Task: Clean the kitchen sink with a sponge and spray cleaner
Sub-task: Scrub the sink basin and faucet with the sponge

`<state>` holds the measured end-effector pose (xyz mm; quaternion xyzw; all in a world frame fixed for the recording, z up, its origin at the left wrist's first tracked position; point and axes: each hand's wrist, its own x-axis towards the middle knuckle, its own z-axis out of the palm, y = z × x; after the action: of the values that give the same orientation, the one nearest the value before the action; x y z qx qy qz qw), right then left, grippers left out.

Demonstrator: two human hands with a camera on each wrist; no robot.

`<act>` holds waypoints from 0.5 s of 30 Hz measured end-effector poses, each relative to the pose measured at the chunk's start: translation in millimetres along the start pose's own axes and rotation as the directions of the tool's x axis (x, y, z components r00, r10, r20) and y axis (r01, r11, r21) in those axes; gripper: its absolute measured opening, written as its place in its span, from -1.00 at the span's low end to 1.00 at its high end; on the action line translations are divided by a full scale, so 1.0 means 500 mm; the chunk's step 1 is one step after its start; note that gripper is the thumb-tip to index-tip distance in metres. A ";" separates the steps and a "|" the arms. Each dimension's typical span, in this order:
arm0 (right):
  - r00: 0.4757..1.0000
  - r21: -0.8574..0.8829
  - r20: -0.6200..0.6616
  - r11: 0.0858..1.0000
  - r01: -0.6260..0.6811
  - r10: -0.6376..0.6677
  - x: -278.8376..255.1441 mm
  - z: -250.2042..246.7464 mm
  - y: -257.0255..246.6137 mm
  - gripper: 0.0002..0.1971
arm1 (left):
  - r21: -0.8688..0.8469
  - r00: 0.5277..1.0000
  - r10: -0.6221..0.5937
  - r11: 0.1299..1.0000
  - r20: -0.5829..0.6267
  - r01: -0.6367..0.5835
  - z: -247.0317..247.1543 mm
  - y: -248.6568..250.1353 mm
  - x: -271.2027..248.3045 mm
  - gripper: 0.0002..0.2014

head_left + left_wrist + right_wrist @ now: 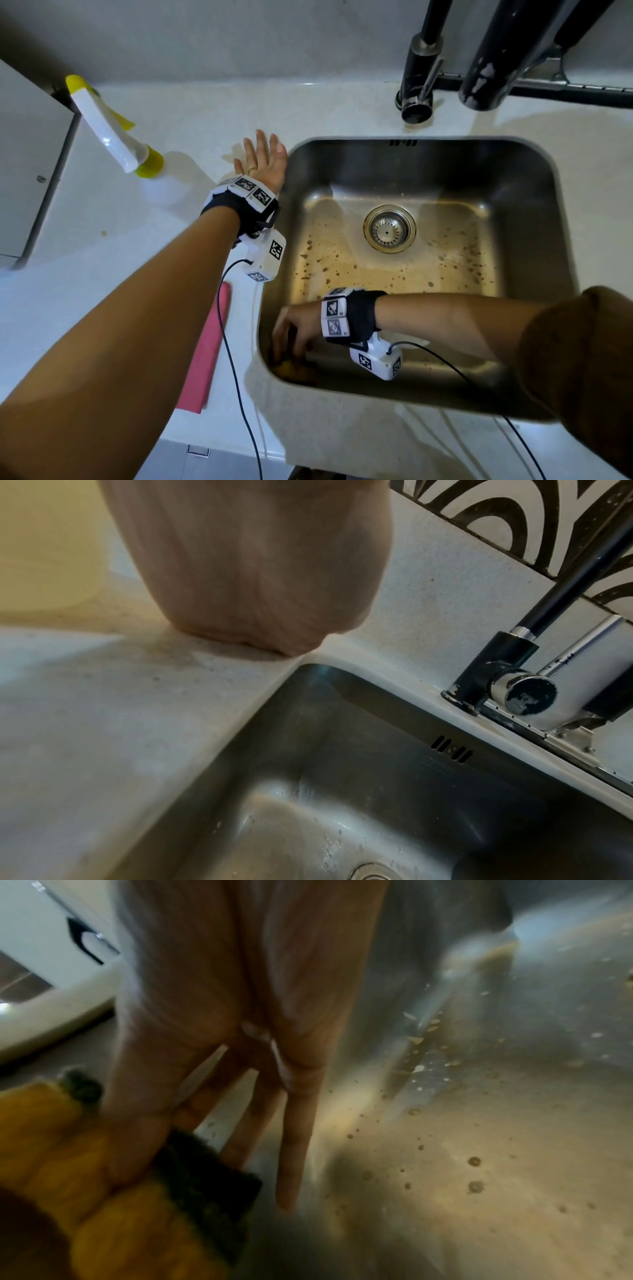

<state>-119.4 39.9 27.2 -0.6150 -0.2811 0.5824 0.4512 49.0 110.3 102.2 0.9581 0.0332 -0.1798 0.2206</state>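
Note:
The steel sink [445, 164] has brown spots scattered over its floor around the drain [389, 229]. My right hand [294, 329] reaches into the near left corner and holds a yellow sponge [291, 368] down there. In the right wrist view the thumb presses the sponge [68, 1177], which has a dark scouring side, while one finger [294, 1150] points straight at the spotted sink floor [479, 1150]. My left hand [262, 161] lies flat, fingers spread, on the counter by the sink's back left corner. The spray bottle [113, 137] stands left of it, untouched.
A black faucet [419, 75] rises behind the sink, and a dark rail runs along the back right. A pink cloth [205, 356] lies on the white counter [342, 428] left of the sink. A white cabinet stands at far left. Wrist-camera cables hang over the near counter edge.

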 end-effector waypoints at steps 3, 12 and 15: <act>0.964 -0.060 0.220 0.988 -0.139 0.149 -0.024 -0.009 0.027 -0.63 | -0.002 1.000 0.001 1.000 -0.005 -0.001 0.002 -0.001 0.002 -0.44; 0.957 0.091 -0.153 0.968 -0.235 0.247 -0.097 -0.131 0.074 -0.69 | -0.008 1.000 -0.012 1.000 0.002 0.012 0.008 -0.011 0.023 -0.42; 0.850 0.105 -0.468 0.971 -0.217 0.240 -0.101 -0.178 0.054 -0.66 | -0.020 1.000 -0.014 1.000 -0.013 0.014 0.004 -0.003 0.020 -0.42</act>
<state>-46.3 -36.3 19.3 -0.7574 -0.0721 0.4690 0.4486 57.3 110.7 96.2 0.9567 0.0431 -0.1750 0.2284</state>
